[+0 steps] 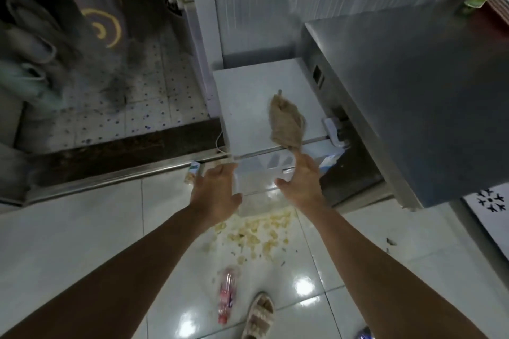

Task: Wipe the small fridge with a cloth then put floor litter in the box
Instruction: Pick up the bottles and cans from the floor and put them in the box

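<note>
On top of small white fridge (248, 96): brown cloth (286, 124), crumpled, near front edge. Right hand (301, 181) just below cloth, fingers relaxed; contact with cloth unclear. Left hand (217, 192) spread, empty, at fridge front. Floor litter: pale crumbs (256, 234), pink plastic bottle (227, 294) beside sandalled foot (259, 316).

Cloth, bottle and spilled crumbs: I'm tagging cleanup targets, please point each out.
cloth (286, 122), head view, middle of its brown bundle.
bottle (227, 296), head view, pink label.
crumbs (259, 234), head view, centre of the pile.
</note>
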{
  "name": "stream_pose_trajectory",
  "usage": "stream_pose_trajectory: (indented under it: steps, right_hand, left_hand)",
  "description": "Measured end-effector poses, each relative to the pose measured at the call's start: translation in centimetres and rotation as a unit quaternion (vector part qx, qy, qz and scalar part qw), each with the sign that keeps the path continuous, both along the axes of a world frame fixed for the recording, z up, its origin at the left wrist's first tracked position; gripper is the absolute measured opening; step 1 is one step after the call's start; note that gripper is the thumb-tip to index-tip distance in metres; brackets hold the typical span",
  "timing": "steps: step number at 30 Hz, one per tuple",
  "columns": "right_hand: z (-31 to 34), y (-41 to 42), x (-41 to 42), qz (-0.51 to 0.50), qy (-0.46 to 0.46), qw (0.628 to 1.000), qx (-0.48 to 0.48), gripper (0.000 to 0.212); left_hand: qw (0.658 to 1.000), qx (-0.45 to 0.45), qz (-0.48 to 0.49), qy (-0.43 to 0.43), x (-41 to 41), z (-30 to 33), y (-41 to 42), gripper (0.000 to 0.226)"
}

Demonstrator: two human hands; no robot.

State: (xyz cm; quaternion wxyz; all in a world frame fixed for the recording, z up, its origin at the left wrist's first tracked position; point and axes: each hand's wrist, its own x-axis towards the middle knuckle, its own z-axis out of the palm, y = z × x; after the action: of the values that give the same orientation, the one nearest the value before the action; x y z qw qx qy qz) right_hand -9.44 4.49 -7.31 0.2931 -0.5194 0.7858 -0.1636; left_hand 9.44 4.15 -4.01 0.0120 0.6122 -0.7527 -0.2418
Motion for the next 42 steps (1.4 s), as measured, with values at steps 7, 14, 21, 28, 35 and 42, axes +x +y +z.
stream_pose_trajectory:
  steps: [7, 14, 21, 28, 35, 42]
  right_hand:
    - [-1.4, 9.0, 2.7, -0.009, -0.013, 1.000, 0.003, 0.075]
    - [-6.1, 17.6, 5.7, -0.024, -0.028, 0.995, 0.088, 0.076]
    - [-13.3, 24.4, 6.7, -0.021, -0.057, 0.987, 0.151, 0.076]
    - [-23.3, 29.1, 5.4, -0.012, -0.071, 0.981, 0.181, 0.075]
    - [-37.3, 32.7, 5.2, -0.002, -0.078, 0.976, 0.204, 0.076]
    - [-49.7, 34.2, 5.5, -0.007, -0.093, 0.976, 0.197, 0.076]
  left_hand:
    - [0.997, 0.074, -0.008, -0.008, 2.6, -3.5, 7.0, 0.068]
    - [0.990, 0.140, 0.010, -0.002, 5.6, -9.0, 14.4, 0.068]
    - [0.975, 0.213, 0.057, -0.025, 6.7, -17.0, 20.7, 0.066]
    - [0.962, 0.252, 0.088, -0.061, 5.8, -27.9, 25.7, 0.064]
    - [0.957, 0.260, 0.103, -0.083, 5.0, -42.8, 28.0, 0.074]
    - [0.957, 0.244, 0.122, -0.101, 5.5, -56.2, 28.7, 0.076]
